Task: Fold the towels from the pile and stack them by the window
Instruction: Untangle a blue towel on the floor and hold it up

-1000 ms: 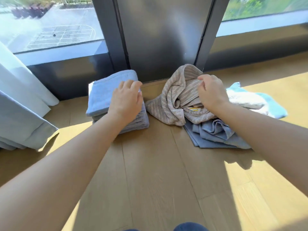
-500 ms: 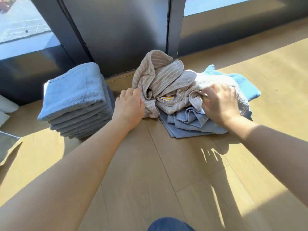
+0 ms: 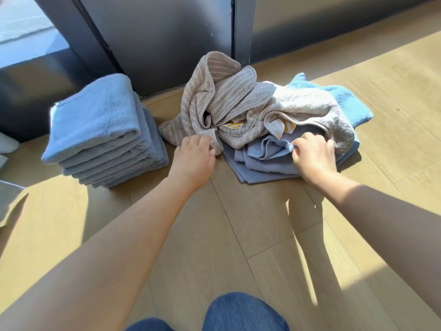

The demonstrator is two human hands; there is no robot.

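two hands: right hand fingers pinch blue towel; left hand fingers meet striped towel, grip hidden.

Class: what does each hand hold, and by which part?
The left hand grips the striped beige towel by its lower corner; the right hand pinches the grey-blue towel at a crumpled top fold.

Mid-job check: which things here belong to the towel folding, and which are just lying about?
Job: folded stack; striped beige towel, gripped by left hand; grey-blue towel, pinched by right hand; pale terry towel; bright blue towel.
Lying about: curtain at left edge; window frame.
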